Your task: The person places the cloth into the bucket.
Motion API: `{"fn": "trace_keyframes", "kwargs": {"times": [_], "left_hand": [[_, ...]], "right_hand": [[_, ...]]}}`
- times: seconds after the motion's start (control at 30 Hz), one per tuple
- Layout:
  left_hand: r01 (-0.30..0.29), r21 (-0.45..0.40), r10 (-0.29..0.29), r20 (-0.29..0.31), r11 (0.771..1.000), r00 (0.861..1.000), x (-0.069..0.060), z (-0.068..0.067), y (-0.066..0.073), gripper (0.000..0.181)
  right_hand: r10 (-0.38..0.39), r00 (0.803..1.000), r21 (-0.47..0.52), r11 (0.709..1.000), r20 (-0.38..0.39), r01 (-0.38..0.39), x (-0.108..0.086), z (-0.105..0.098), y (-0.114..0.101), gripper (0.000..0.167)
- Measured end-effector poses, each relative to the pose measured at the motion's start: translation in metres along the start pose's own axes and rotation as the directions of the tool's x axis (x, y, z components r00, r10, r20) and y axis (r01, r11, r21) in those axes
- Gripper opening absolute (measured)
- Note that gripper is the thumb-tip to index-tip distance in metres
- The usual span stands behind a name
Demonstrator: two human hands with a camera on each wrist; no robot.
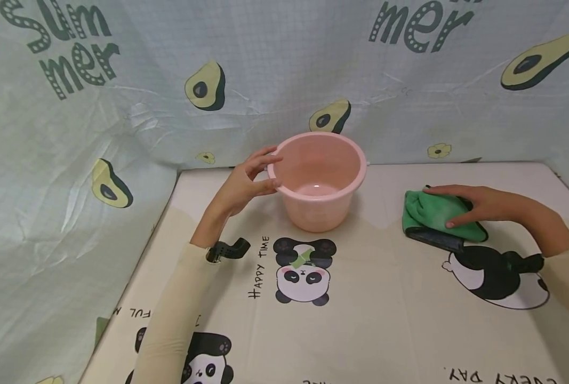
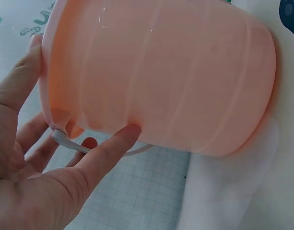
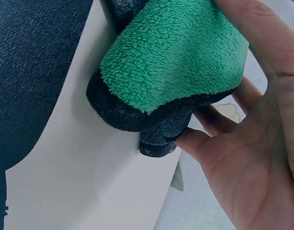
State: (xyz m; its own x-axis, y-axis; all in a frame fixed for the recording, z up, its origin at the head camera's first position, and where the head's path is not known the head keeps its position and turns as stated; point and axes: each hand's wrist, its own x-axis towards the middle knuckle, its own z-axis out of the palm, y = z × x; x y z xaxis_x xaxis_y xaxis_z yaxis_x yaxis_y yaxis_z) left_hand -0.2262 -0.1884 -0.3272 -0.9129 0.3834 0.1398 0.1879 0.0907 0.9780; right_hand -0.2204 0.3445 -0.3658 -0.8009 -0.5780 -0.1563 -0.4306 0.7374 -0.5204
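Observation:
A pink plastic bucket stands upright on the table, its inside visible from above. My left hand grips its left side at the rim, thumb nearer me and fingers spread. In the left wrist view, one fingertip of the left hand touches the outer wall, beside a pale bucket handle. On the right lies a folded, fluffy green cloth with black edging. My right hand holds it between thumb and fingers; in the right wrist view the green cloth bulges, with a dark part underneath.
The table has a pale cover printed with pandas and lettering. Behind it and to the left hangs a light curtain with avocado prints. The bucket stands near the table's back edge. A black strap device is on the left wrist.

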Motion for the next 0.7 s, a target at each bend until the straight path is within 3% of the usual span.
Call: {"fn": "trace_keyframes", "kwargs": {"times": [0.43,0.7], "left_hand": [[0.006,-0.035,-0.006,0.008,0.999,1.000,-0.0005,-0.0017,-0.0015,0.059],[0.027,-0.050,-0.028,-0.012,0.998,1.000,-0.0008,0.0027,-0.0006,0.058]], "right_hand": [[0.068,0.998,0.026,0.997,0.018,-0.068,0.0045,-0.0023,-0.0014,0.077],[0.012,1.000,-0.070,0.997,-0.026,-0.013,0.0102,0.0030,-0.0052,0.068]]}}
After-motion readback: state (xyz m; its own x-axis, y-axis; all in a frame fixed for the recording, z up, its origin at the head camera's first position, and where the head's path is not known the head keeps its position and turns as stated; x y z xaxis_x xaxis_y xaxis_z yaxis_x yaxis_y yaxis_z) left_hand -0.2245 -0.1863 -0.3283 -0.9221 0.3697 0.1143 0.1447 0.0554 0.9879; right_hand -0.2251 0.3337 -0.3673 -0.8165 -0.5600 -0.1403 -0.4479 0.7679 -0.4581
